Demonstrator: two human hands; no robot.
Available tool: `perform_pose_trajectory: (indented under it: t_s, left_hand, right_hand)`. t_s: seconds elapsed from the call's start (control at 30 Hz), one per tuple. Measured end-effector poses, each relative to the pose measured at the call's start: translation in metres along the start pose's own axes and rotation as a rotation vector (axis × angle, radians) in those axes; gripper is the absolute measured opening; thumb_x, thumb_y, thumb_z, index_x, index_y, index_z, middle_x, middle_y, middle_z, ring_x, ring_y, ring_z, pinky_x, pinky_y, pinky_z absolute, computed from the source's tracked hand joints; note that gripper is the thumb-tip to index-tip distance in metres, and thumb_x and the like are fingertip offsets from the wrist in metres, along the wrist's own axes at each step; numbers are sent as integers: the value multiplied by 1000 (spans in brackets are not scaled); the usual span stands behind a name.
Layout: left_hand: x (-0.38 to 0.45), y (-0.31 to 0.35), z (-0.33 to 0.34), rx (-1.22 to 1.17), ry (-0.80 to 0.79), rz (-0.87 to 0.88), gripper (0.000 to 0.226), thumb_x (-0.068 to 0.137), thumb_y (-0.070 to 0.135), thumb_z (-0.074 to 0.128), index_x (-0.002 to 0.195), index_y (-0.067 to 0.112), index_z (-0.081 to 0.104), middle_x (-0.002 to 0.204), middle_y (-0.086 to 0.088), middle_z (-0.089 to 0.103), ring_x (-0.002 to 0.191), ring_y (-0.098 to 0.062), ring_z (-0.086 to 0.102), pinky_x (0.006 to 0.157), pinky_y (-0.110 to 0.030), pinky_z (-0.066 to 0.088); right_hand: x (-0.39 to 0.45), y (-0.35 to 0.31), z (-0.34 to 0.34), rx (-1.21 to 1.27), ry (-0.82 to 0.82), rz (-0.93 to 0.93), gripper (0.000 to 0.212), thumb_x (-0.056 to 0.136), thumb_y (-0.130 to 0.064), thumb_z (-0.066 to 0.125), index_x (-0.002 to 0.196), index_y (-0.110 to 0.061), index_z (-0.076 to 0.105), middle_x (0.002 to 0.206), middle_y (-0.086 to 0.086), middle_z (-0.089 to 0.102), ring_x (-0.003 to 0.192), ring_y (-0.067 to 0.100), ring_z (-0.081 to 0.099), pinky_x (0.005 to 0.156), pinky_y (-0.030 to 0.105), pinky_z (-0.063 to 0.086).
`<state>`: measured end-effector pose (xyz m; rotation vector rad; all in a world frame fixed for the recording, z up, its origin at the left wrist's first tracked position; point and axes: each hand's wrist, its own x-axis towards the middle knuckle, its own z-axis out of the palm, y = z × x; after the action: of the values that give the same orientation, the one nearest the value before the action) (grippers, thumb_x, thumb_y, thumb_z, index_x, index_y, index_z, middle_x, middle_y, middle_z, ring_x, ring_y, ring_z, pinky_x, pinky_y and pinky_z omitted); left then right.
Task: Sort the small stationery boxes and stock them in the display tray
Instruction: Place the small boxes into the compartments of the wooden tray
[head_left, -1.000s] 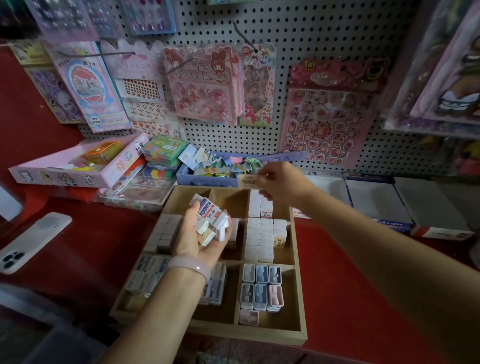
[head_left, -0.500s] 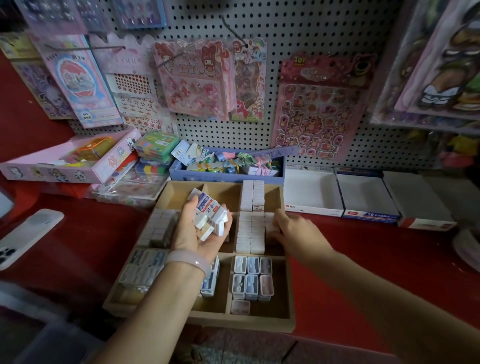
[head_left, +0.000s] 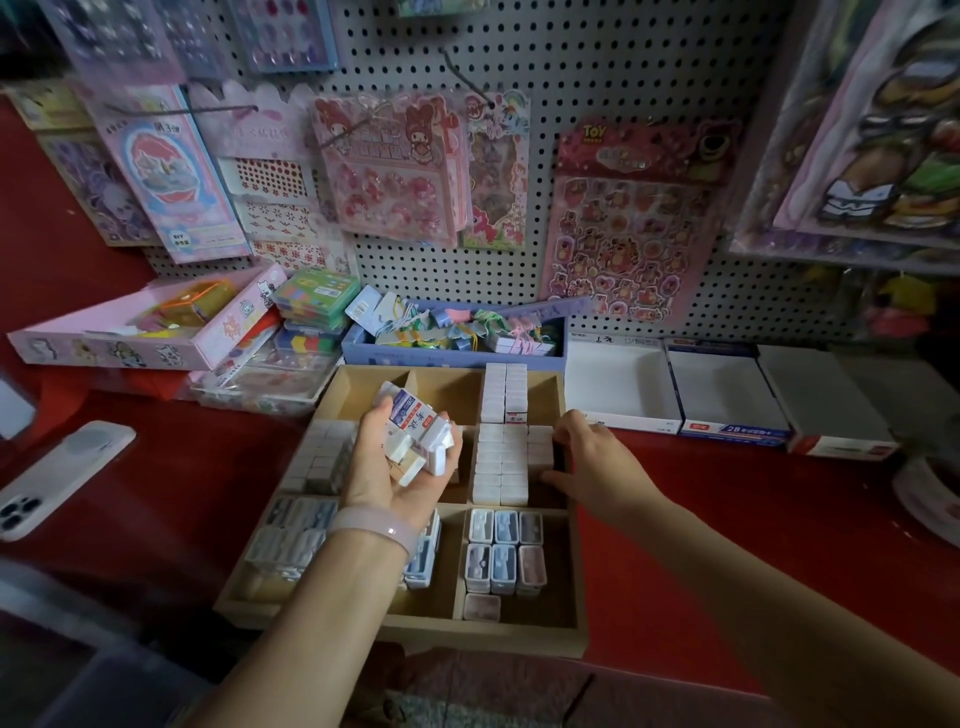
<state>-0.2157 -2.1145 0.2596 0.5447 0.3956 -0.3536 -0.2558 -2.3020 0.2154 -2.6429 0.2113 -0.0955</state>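
Note:
A wooden display tray (head_left: 571, 525) with several compartments sits on the red counter. My left hand (head_left: 387, 467), palm up over the tray's middle, grips a bundle of small white stationery boxes (head_left: 418, 436). My right hand (head_left: 587, 457) is down in the middle right compartment, its thumb and fingers against the right side of the rows of white boxes (head_left: 501, 462) there. Whether it holds one is hidden. More white boxes (head_left: 505, 392) fill the far right compartment. Pastel cases (head_left: 504, 551) stand in the near right compartment.
A blue box of tagged items (head_left: 452, 338) lies behind the tray. Open white cartons (head_left: 623, 384) stand to its right. A pink box (head_left: 140, 327) and stacked colourful packs (head_left: 311, 296) are at left. A phone (head_left: 57, 478) lies on the counter. Sticker sheets hang on the pegboard (head_left: 597, 62).
My right hand came down from the blue box with a small box and went into the middle right compartment, beside the stacked white boxes. My left hand kept its bundle in place.

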Motion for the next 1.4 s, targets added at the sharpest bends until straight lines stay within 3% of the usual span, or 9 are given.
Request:
perform_pose_trajectory:
  t_s: [0.17, 0.5, 0.6, 0.67, 0.9, 1.0, 1.17, 1.23, 1.4]
  left_hand:
    - [-1, 3, -6, 26, -2, 23, 16, 85, 28, 65, 81, 12, 65, 62, -5, 66, 69, -17, 60, 57, -29, 55]
    - [-12, 6, -9, 60, -26, 12, 16, 86, 27, 64, 90, 11, 63, 87, -9, 57, 83, -22, 57, 60, -33, 55]
    - [-11, 6, -11, 85, -21, 16, 15, 86, 27, 63, 93, 13, 62, 89, -9, 57, 83, -22, 57, 59, -33, 51]
    - [-9, 5, -11, 107, -46, 17, 14, 86, 27, 62, 91, 14, 62, 87, -9, 60, 78, -21, 60, 58, -34, 53]
    - [-2, 9, -17, 158, -30, 38, 27, 88, 32, 61, 105, 11, 61, 87, -11, 66, 79, -21, 63, 72, -34, 52]
    - [1, 12, -17, 90, -29, 22, 19, 90, 29, 58, 88, 11, 62, 67, -4, 64, 66, -16, 58, 65, -26, 49]
    - [6, 17, -22, -3, -24, 13, 24, 87, 26, 62, 69, 13, 71, 71, -5, 60, 73, -18, 54, 77, -30, 47]
    - [7, 18, -22, -7, -30, 25, 37, 88, 26, 61, 55, 13, 74, 64, -5, 62, 74, -19, 56, 82, -31, 47]
    - [5, 22, -21, -32, -49, 20, 38, 88, 25, 60, 55, 13, 74, 83, -9, 57, 80, -23, 55, 91, -34, 43]
  right_hand:
    - [0, -6, 2, -146, 6, 3, 40, 86, -27, 64, 117, -15, 41, 116, 10, 53, 106, 27, 51, 85, 34, 42]
    - [8, -22, -12, -241, -14, -104, 32, 89, -27, 60, 116, -13, 50, 125, 4, 48, 113, 22, 44, 93, 31, 42]
    - [8, -49, -24, 7, 104, -198, 21, 93, -34, 53, 95, -14, 59, 99, 1, 58, 88, 15, 54, 78, 26, 49]
    - [1, -78, -31, 295, -50, -208, 32, 92, -41, 51, 92, -11, 61, 84, 0, 62, 74, 13, 57, 67, 23, 47]
    - [-3, -103, -25, 717, -209, -91, 16, 89, -20, 63, 91, -6, 57, 81, 4, 65, 67, 11, 59, 62, 23, 51]
    - [8, -91, -37, 1030, -115, 65, 5, 91, -11, 57, 91, -7, 55, 82, 3, 67, 66, 10, 64, 68, 24, 56]
    - [52, -41, -49, 280, 229, 0, 15, 96, -14, 51, 104, -6, 60, 75, 3, 60, 56, 9, 51, 51, 20, 42]
    - [63, -28, -44, 15, 167, -48, 20, 96, -14, 47, 109, -8, 61, 80, 8, 59, 57, 13, 45, 47, 19, 30]
    - [73, -31, -22, -270, -33, -92, 22, 98, -22, 44, 113, -10, 55, 105, 15, 62, 90, 32, 58, 73, 34, 47]
